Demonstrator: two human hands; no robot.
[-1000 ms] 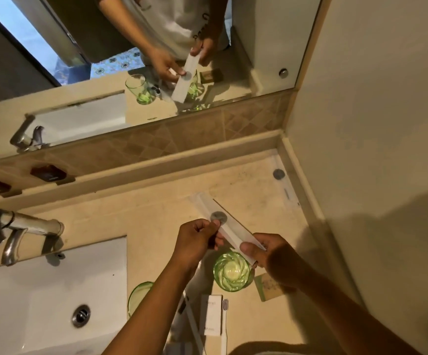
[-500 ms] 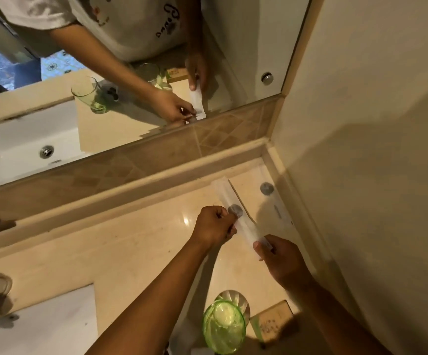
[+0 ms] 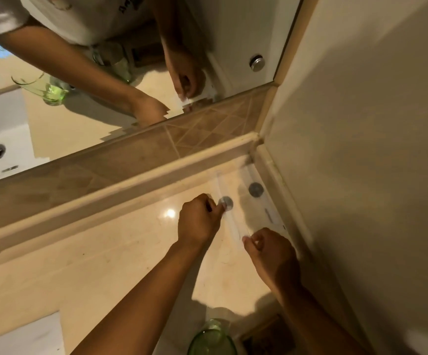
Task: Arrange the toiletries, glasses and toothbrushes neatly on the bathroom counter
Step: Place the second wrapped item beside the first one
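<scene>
A long clear packet (image 3: 229, 216) with a grey round sticker lies low over the beige counter (image 3: 120, 252), near the back right corner. My left hand (image 3: 198, 219) pinches its upper part by the sticker. My right hand (image 3: 269, 252) pinches its lower end. A second clear packet (image 3: 262, 201) with a grey sticker lies flat beside it, against the right wall's edge. A green glass (image 3: 211, 339) stands at the bottom edge, between my forearms.
The white sink (image 3: 20, 336) shows at the bottom left. A small brown box (image 3: 264, 334) sits right of the green glass. A raised ledge (image 3: 130, 185) and the mirror (image 3: 130, 73) run along the back; a wall (image 3: 374, 149) closes the right side.
Both hands have carried the clear packet away from above the green glass toward the back right corner, lowering it beside the other packet. The view has shifted forward, so the tap left the frame.
</scene>
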